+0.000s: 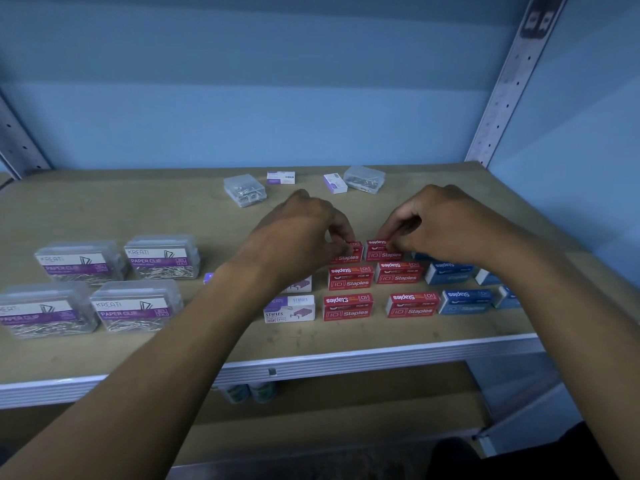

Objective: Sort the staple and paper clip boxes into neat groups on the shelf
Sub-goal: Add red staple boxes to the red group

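On the wooden shelf (pixel 104 209), red staple boxes stand in rows at centre right. My left hand (pixel 301 233) pinches the back-left red box (pixel 349 254). My right hand (pixel 446 223) pinches the back-right red box (pixel 382 251) beside it. In front lie more red boxes (pixel 350 278), (pixel 412 304). Blue staple boxes (pixel 465 301) sit to their right, partly under my right arm. White-and-purple staple boxes (pixel 289 309) lie left of the red ones. Several clear paper clip boxes (pixel 136 308) form a group at far left.
At the back of the shelf lie two small clear clip boxes (pixel 245 189), (pixel 364 179) and two small white boxes (pixel 281 177), (pixel 335 183). A metal upright (pixel 512 81) rises at the right. The white shelf edge (pixel 346 362) runs along the front, with small bottles (pixel 249 392) below.
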The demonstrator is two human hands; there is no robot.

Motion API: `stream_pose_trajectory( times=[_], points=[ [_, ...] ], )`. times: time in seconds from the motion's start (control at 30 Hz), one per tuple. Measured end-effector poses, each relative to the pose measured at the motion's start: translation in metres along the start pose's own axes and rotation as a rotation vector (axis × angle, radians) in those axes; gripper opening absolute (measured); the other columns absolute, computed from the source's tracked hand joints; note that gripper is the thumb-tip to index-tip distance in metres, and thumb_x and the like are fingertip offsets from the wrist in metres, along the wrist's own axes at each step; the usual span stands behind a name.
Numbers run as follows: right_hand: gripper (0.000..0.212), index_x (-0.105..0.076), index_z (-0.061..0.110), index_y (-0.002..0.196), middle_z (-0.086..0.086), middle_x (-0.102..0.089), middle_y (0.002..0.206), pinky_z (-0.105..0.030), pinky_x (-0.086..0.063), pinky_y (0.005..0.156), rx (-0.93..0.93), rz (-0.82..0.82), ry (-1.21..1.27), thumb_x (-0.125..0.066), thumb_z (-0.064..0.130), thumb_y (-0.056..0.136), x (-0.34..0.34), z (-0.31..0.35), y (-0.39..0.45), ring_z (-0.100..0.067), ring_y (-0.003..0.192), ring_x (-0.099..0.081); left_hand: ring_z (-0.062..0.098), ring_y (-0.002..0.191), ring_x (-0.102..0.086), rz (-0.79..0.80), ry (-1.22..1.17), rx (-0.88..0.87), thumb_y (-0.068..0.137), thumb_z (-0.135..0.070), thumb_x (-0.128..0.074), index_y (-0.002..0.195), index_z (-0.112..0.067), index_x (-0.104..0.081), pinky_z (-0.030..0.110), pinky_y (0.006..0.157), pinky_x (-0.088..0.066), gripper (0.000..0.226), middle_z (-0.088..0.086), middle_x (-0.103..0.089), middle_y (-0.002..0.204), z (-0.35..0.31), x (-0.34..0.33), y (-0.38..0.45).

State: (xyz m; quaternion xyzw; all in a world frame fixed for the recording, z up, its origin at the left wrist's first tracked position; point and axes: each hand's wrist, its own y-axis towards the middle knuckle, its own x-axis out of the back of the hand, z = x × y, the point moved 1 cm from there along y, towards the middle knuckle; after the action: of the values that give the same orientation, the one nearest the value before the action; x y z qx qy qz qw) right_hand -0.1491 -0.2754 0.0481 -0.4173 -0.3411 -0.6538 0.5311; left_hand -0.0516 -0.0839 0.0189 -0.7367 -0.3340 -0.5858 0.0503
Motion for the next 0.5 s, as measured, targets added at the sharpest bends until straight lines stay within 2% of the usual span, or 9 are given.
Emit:
stream_pose_trajectory(
  times=[0.13, 0.2, 0.33, 0.5],
  points=[
    [0.018, -0.080, 0.040, 0.088, 0.022, -0.075, 0.085, -0.019, -0.056, 0.080, -0.020, 0.009, 0.017, -0.076, 0.024, 0.082, 0.000, 0.000, -0.001, 0.004, 0.084, -0.068, 0.012, 0.092, -0.045, -0.012, -0.006, -0.005, 0.084, -0.038, -0.069, 0.097, -0.035, -0.074, 0.037, 0.082, -0.049, 0.014, -0.020, -0.068, 0.090, 0.002, -0.001, 0.000],
    [0.016, -0.078, 0.041, 0.092, 0.023, -0.075, 0.089, -0.023, -0.057, 0.084, -0.027, 0.000, 0.047, -0.077, 0.028, 0.082, 0.001, -0.002, -0.001, 0.004, 0.087, -0.068, 0.011, 0.092, -0.045, -0.016, -0.002, -0.006, 0.084, -0.041, -0.070, 0.101, -0.035, -0.073, 0.035, 0.082, -0.049, 0.018, -0.020, -0.068, 0.091, 0.002, -0.001, 0.000],
    [0.015, -0.077, 0.039, 0.099, 0.020, -0.073, 0.094, -0.017, -0.053, 0.077, -0.023, -0.038, 0.052, -0.075, 0.032, 0.086, 0.002, -0.003, 0.000, 0.005, 0.087, -0.065, 0.005, 0.096, -0.052, -0.030, -0.034, 0.020, 0.082, -0.047, -0.069, 0.104, -0.034, -0.071, 0.027, 0.079, -0.047, 0.025, -0.020, -0.067, 0.095, 0.007, 0.002, -0.001],
    [0.011, -0.077, 0.040, 0.097, 0.024, -0.070, 0.091, -0.011, -0.043, 0.066, -0.037, -0.076, 0.063, -0.073, 0.034, 0.088, 0.001, -0.004, 0.004, 0.007, 0.084, -0.063, -0.002, 0.087, -0.057, -0.038, -0.071, 0.096, 0.085, -0.048, -0.066, 0.102, -0.033, -0.072, 0.015, 0.070, -0.042, 0.024, -0.018, -0.067, 0.097, 0.017, 0.012, -0.005]
  ],
)
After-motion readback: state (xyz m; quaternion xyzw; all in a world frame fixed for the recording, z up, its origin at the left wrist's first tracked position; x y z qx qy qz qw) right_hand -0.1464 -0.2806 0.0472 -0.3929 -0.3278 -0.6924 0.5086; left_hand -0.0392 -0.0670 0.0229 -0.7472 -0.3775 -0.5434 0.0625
